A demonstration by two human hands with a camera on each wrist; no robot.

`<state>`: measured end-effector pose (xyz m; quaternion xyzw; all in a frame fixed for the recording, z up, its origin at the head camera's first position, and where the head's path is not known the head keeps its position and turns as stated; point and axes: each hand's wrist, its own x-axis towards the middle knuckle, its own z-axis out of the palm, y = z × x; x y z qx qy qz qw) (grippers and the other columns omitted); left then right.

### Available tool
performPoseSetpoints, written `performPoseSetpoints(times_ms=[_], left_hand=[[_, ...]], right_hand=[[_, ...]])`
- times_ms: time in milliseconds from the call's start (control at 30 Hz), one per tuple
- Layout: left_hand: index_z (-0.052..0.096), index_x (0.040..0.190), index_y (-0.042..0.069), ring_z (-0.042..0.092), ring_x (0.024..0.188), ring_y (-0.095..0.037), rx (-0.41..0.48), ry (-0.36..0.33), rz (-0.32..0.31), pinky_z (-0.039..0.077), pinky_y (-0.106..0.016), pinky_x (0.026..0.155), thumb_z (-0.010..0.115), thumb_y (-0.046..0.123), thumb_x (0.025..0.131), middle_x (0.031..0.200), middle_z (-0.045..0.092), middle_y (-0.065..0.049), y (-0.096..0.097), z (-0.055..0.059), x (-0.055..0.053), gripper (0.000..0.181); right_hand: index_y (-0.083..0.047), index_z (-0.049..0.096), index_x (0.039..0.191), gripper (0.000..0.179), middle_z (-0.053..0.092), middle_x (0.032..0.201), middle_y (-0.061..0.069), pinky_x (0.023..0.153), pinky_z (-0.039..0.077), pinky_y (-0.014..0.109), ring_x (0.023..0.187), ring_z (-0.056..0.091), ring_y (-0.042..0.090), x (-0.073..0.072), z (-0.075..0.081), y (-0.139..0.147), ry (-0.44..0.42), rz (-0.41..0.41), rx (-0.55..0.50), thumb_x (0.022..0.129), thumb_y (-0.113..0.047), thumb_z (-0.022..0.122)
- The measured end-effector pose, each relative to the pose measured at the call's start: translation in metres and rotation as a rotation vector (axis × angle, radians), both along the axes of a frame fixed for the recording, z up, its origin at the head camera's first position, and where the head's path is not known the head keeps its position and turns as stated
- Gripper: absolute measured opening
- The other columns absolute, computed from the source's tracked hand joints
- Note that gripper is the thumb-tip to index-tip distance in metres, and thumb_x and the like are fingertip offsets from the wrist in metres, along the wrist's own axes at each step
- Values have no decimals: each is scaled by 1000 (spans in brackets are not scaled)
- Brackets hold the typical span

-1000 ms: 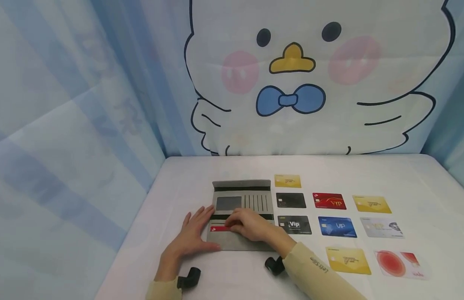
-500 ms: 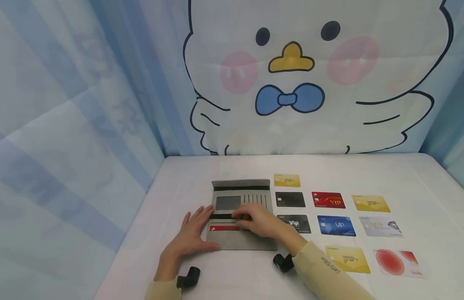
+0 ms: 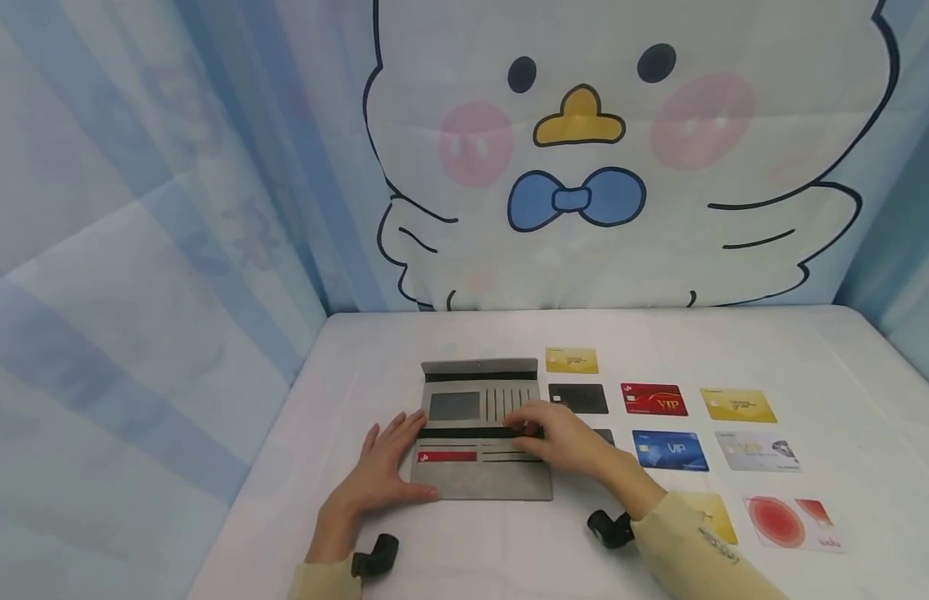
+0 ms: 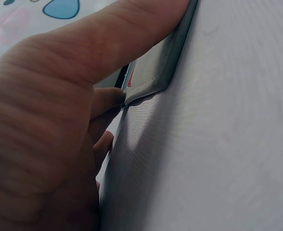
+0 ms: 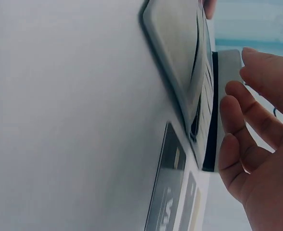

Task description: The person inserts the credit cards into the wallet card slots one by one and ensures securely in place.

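Observation:
A grey wallet lies unfolded on the table. The red edge of a card shows in one of its lower slots. My left hand rests on the wallet's left side, fingers extended, with the thumb along the near edge; the left wrist view shows that thumb against the wallet's stitched border. Over the right part of the wallet is my right hand. Seen from the right wrist, its fingers are loosely bent and hold nothing. A dark Vip card lies beside the wallet, mostly hidden by the right hand in the head view.
Right of the wallet, cards lie in rows: a gold one, a black one, a red VIP, a blue VIP, a silver one and several others. A printed curtain hangs behind the table.
My right hand has let go of the red card in the slot and moved right across the wallet, exposing the card's whole red edge. The left hand has stayed in place.

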<state>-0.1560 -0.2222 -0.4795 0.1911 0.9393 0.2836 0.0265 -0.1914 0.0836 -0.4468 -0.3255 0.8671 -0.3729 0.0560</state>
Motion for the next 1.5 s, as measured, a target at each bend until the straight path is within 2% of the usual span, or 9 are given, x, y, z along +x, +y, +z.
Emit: performPoseSetpoints(times_ms=[233,367,600,933,1167,1500], left_hand=[[31,147,14,12,140,-24,-23,-10,12,-1,-51,110,76,61,63,151,26,1,-1,-2,0,106],[31,147,14,12,140,-24,-6,-16,13,-3,-51,110,76,61,62,151,26,1,0,-3,0,106],[30,147,15,11,140,-23,-13,-13,21,-3,-50,110,76,61,62,151,26,2,1,-3,-1,107],[33,146,13,14,140,-26,-5,4,25,-1,-53,110,77,58,63,150,29,-1,3,-3,0,105],[32,146,13,14,140,-26,-3,6,21,-1,-52,110,77,59,63,151,29,-1,3,-5,-1,105],[31,147,14,12,140,-23,-12,-11,19,-2,-51,110,76,61,63,151,26,1,2,-4,-1,106]], right_hand=[[-7,63,114,31,62,106,4,77,52,35,89,57,17,4,6,19,-7,-37,23,85,-15,69],[-9,63,115,33,61,108,2,77,53,35,90,57,17,6,8,30,-39,-98,54,84,-18,71],[-11,63,115,39,59,109,2,82,51,36,93,57,17,8,10,48,-70,-208,170,80,-20,75],[-13,63,116,49,58,108,2,86,49,45,98,55,21,8,5,62,-73,-266,266,72,-25,81],[-13,64,114,56,58,112,6,88,45,54,103,51,27,9,4,72,-24,-300,360,64,-30,85],[-14,65,104,49,56,109,8,86,44,54,98,50,27,6,1,76,-14,-306,427,64,-32,85]])
